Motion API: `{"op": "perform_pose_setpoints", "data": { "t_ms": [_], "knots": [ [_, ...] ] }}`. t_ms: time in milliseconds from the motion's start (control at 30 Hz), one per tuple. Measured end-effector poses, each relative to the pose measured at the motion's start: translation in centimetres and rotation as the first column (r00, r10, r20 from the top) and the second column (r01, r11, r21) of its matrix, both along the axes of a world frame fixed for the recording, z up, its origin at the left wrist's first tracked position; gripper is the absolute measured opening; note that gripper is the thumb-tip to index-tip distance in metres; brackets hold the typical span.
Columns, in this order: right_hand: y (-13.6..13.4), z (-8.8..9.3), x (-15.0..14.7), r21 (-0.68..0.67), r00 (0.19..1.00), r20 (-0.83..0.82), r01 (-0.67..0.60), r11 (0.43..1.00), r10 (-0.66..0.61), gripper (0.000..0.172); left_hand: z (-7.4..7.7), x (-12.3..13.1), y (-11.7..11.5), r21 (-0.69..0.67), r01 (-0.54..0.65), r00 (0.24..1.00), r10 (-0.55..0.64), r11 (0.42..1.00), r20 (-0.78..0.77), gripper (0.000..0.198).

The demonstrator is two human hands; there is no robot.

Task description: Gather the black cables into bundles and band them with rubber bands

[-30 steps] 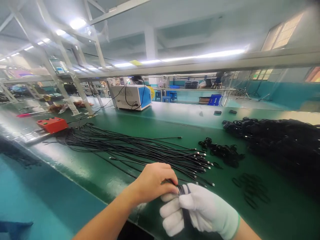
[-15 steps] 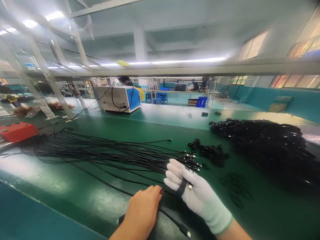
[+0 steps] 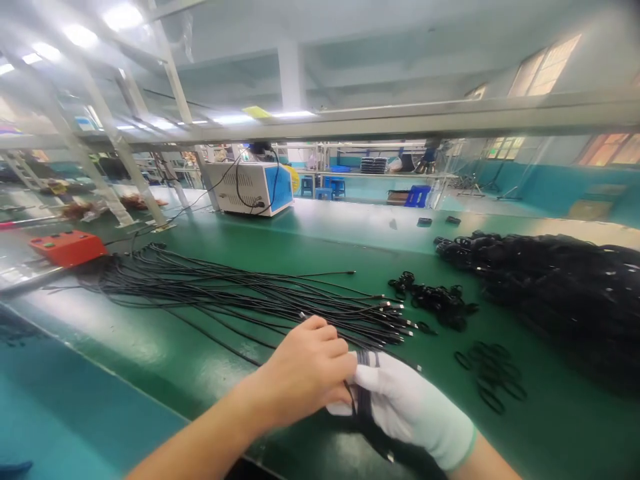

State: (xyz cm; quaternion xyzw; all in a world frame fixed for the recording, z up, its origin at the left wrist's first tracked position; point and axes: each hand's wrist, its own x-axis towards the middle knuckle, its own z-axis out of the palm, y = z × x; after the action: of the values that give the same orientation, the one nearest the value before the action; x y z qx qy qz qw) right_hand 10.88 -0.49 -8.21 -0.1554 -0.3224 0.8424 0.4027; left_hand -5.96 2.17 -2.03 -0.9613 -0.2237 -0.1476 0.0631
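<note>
My bare left hand (image 3: 313, 370) is closed on a black cable, and a metal plug tip pokes out past its fingers. It touches the fingers of my right hand (image 3: 407, 403), which wears a white glove with a pale green cuff. Several turns of the black cable (image 3: 365, 403) wrap around the gloved fingers, and my right hand is closed on them. A metal plug (image 3: 391, 457) hangs below the gloved hand. Just beyond both hands, long black cables (image 3: 240, 290) lie in a loose bundle, their plugs pointing right.
Loose black bands (image 3: 493, 380) lie right of the glove, with a small tangled black heap (image 3: 435, 300) behind. A large pile of black coils (image 3: 550, 293) covers the right side. A red box (image 3: 70, 249) stands left; a white and blue machine (image 3: 250, 188) stands at the back.
My left hand has risen from the bench to meet the right. The gloved hand, formerly palm up and partly open, is now curled with cable turns around its fingers. The view has shifted slightly left.
</note>
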Motion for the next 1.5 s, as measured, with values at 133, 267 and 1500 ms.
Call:
{"op": "perform_pose_setpoints", "data": {
  "t_ms": [133, 267, 1500],
  "knots": [
    [-0.4, -0.6, -0.3, -0.030, 0.985, -0.066, -0.164, 0.986, 0.162, 0.034, 0.5, -0.5, 2.0, -0.289, 0.054, 0.997, -0.034, 0.956, 0.074, 0.020],
    [-0.2, -1.6, -0.2, -0.012, 0.983, -0.013, -0.181, 0.983, 0.181, 0.041, -0.2, -0.1, 2.1, -0.375, 0.082, 0.993, -0.045, 0.924, 0.108, 0.006],
    [-1.1, 1.4, 2.1, 0.279, 0.920, 0.344, -0.293, 0.915, 0.189, 0.028, -5.2, 3.4, -4.4, -0.659, 0.182, 0.522, 0.497, 0.730, 0.694, 0.020]
  ]
}}
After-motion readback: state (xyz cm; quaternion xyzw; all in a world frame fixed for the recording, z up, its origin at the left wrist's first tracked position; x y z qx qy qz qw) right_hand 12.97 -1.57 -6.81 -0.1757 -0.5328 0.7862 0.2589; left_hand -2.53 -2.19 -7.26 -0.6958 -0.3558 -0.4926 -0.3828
